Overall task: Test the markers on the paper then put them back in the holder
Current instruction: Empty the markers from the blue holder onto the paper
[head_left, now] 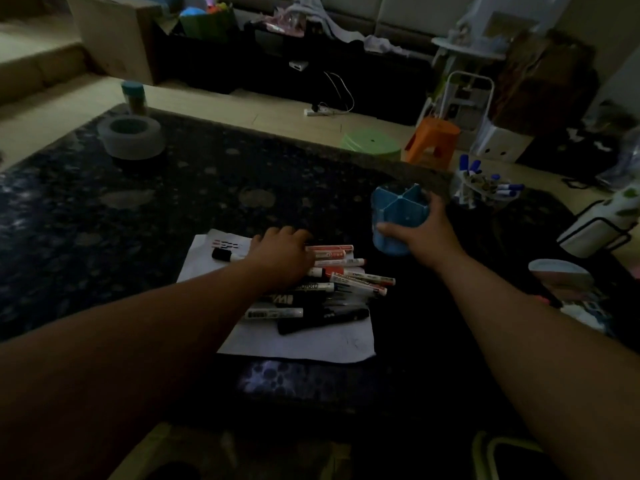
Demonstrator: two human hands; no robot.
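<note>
A white sheet of paper (311, 342) lies on the dark patterned table (138, 216), with red test strokes near its far left corner. A pile of red and black markers (341, 282) lies across the paper. One black-capped marker (225, 255) lies apart at the paper's far left. My left hand (280, 258) rests palm down on the far side of the pile, and what its fingers do is hidden. My right hand (420, 233) grips a blue divided holder (398, 220) standing upright just right of the paper. The holder's compartments look empty.
A clear cup of blue markers (485, 188) stands behind the holder. A grey tape roll (131, 136) sits far left, with a teal-lidded jar (133, 97) behind it. A white bowl (557, 271) and a white object in a wire rack (599, 230) are at the right.
</note>
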